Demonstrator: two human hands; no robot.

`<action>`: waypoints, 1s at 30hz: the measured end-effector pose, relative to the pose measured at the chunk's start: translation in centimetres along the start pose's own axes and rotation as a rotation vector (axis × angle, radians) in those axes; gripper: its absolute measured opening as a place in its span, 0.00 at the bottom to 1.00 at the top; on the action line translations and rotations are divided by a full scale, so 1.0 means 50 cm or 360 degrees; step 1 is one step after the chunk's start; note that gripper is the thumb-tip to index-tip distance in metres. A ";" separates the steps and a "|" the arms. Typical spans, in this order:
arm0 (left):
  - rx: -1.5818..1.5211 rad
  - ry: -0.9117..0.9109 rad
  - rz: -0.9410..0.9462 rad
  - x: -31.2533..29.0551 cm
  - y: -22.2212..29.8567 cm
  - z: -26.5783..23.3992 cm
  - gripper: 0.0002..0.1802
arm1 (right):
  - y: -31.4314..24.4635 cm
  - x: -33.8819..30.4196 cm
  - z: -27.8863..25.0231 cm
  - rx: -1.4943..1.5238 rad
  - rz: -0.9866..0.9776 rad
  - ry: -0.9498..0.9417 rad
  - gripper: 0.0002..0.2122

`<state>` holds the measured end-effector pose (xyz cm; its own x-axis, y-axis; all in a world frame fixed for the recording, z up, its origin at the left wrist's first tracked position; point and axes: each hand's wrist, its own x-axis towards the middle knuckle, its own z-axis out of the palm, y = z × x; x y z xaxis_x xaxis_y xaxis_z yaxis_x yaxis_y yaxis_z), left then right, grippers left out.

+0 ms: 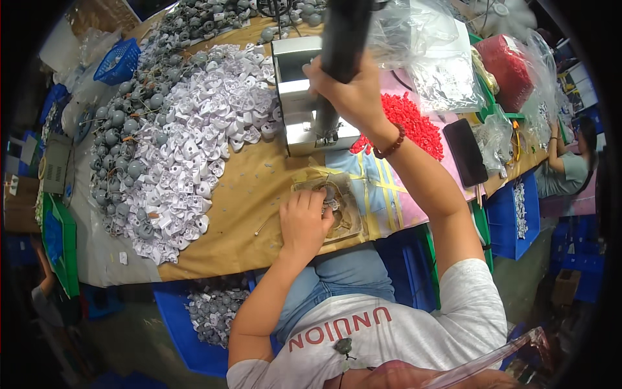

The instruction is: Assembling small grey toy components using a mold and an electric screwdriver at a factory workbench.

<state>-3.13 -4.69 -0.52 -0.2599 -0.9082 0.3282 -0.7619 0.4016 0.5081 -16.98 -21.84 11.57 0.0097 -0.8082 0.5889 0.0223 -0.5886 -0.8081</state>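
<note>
My right hand [353,94] is wrapped round a thick black electric screwdriver [348,39], held nearly upright. Its lower end comes down at the front of a silver metal box [299,117]. Lower down, my left hand [302,219] rests at a square, clear-looking fixture [350,217] on the table. Its fingers close on a small grey ball-shaped part [329,193] there; some of that part is hidden under the fingers. A thin pin or wire [264,223] lies to the left of this hand.
White plastic pieces [194,155] and grey ball-shaped parts [116,139] heap up at left. Small red parts [411,126] and a black phone [464,152] lie right. Blue bins [188,330] stand below the table edge. Another person [567,168] sits at far right.
</note>
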 end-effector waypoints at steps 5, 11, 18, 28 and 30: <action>-0.0047 0.0054 0.0011 -0.003 -0.006 0.000 0.21 | -0.016 -0.028 0.011 0.0076 0.0455 -0.0174 0.21; -0.0041 0.0069 0.0016 -0.007 -0.007 0.010 0.19 | -0.093 -0.159 -0.008 0.0155 0.0597 -0.0300 0.22; 0.0007 0.0042 0.0016 -0.011 -0.015 0.019 0.23 | -0.081 -0.214 -0.008 0.0160 0.0329 -0.0410 0.37; -0.0018 0.0129 0.0057 -0.008 -0.011 0.012 0.23 | -0.094 -0.234 -0.008 0.0141 0.0383 -0.0248 0.21; -0.0022 0.0155 0.0077 -0.008 -0.012 0.014 0.22 | -0.086 -0.234 -0.019 0.0046 0.0161 -0.0418 0.30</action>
<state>-2.99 -4.66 -1.49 -0.2370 -0.8721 0.4281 -0.7415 0.4471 0.5002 -18.12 -9.86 8.13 0.2718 -0.8275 0.4913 0.0363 -0.5013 -0.8645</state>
